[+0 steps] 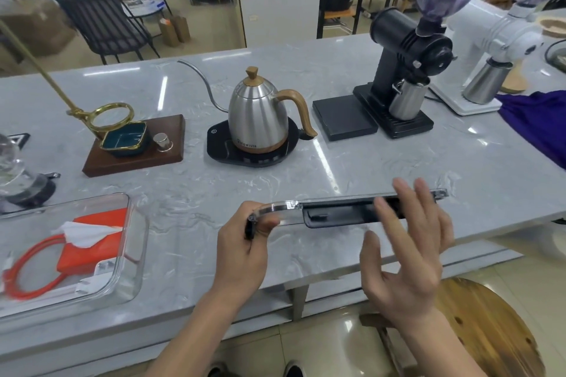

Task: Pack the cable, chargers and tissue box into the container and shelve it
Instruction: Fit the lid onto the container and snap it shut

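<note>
At the lower left of the frame the clear container [122,254] sits on the counter [382,162] with the orange tissue box [92,248] and orange cable [33,278] inside; the pale shapes near its front wall may be the chargers. The left hand [242,251] grips the lid [337,211] at centre frame, while the right hand [407,257] is spread open beside it. Lidding and shelving remain.

Likely a café: kettle [258,115], coffee grinders [407,70], marble counter [398,156].

Only one text can be read: "Brewista", printed low on the steel kettle [258,115], at 12 o'clock on the counter.
</note>
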Demonstrator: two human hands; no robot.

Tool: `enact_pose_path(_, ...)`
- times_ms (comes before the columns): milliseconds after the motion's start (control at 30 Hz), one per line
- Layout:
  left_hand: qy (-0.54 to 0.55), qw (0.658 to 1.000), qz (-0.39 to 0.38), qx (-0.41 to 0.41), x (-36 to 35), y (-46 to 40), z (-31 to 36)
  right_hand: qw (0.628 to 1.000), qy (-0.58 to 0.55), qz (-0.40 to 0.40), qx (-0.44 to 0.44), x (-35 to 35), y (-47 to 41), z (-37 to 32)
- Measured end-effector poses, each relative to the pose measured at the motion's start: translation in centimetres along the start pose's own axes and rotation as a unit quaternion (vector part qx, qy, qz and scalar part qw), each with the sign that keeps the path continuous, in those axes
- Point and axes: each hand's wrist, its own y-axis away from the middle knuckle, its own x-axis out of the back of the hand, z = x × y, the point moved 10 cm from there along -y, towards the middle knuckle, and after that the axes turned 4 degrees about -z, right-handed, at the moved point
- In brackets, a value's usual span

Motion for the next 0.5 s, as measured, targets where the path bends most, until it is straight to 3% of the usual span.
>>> enact_pose_path(133,0.046,0.998,0.01,0.047,1.1,0.4,-0.8,0.998,-0.036,0.033,-0.036,0.9,-0.5,1.4)
enact_pose_path(267,0.087,0.994,0.026,0.061,2.6,0.6,-1.3,0.975,-0.092,0.044,-0.198,0.9,-0.1,5.0)
enact_pose_path(367,0.123,0.988,0.06,0.074,3.9,0.8,-1.3,0.947,-0.14,0.016,-0.29,-0.5,0.8,7.0)
enact_pose_path(500,0.12,0.984,0.101,0.079,6.0,1.4,-1.4,0.909,-0.242,-0.036,-0.338,-3.3,1.4,7.2)
